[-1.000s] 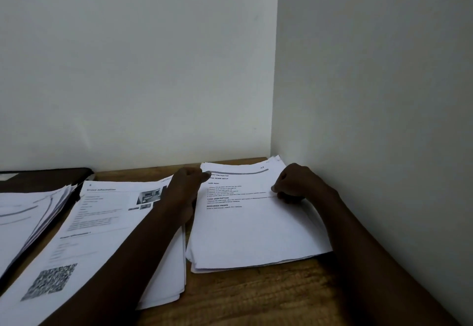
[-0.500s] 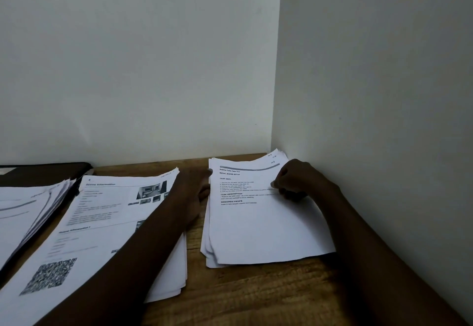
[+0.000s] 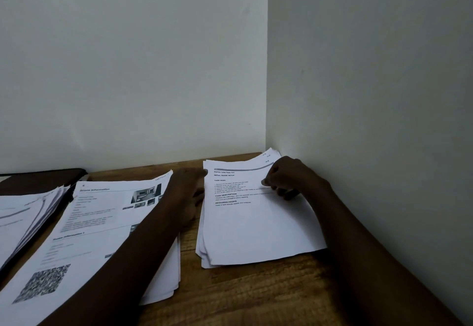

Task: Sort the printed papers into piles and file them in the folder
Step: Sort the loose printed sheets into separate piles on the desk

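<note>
3 piles lie on the table. Right of the middle pile lies the right pile, against the wall; left of it, the left pile, on the folder.

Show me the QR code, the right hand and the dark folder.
QR code (image 3: pixel 42 283), head view, middle of the code.
right hand (image 3: pixel 289 176), head view, back of the hand.
folder (image 3: pixel 38 181), head view, bare dark cover.

Brown wooden table with darker grain. The QR-code pile is white with black print and a speckled black-and-white square. Right of it, a white pile bears a grey header band; left of it, a near-black folder. Pale grey walls
</note>
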The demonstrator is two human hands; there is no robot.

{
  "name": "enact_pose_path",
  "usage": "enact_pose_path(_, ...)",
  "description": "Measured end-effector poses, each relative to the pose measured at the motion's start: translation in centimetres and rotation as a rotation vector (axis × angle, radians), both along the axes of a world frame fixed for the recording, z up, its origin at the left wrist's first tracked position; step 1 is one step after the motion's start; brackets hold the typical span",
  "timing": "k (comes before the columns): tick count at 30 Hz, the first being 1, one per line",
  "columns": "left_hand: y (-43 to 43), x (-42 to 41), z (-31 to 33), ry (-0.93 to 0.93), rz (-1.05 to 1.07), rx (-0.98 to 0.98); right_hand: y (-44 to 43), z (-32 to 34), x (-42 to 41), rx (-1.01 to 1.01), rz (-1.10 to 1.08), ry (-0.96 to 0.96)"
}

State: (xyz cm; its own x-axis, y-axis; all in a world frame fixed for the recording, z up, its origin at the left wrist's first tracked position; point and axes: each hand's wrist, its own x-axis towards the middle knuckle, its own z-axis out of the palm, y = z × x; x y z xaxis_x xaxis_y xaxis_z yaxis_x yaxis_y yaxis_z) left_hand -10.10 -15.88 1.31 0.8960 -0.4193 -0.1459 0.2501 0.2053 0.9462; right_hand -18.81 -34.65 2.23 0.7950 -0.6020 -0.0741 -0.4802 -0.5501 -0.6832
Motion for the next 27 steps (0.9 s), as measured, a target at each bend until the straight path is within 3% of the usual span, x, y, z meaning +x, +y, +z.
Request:
enact_pose_path(6,0.3,0.0,-0.3,0.026,0.038,-0.031,0.3,0.2,-0.2,0.001,0.019,0.010)
enact_pose_path(12,0.2,-0.3,-0.8,0.027,-0.193,0.023,0.4,0.3,-0.2,0.012,0.018,0.017)
enact_pose_path(15,-0.5,-0.1,-1.3,-0.102,-0.131,0.094,0.4,0.4,-0.2,0.003,0.017,0.030)
enact_pose_path(18,-0.9,-0.2,-2.1,-0.105,-0.306,0.128,0.4,0.4,-0.3,-0.008,0.023,0.021)
enact_pose_path(22,-0.3,0.4,-1.5,-0.217,-0.281,0.202,0.0,0.1,0.2,-0.092,-0.007,-0.168)
enact_pose_path(24,0.8,1.3,-0.2,-0.303,-0.224,0.129,-0.1,0.3,0.5,-0.152,-0.014,-0.333)
enact_pose_path(27,3.0,2.1,1.5,-0.410,-0.180,-0.046,0.1,1.2,0.7,0.077,-0.031,-0.567)
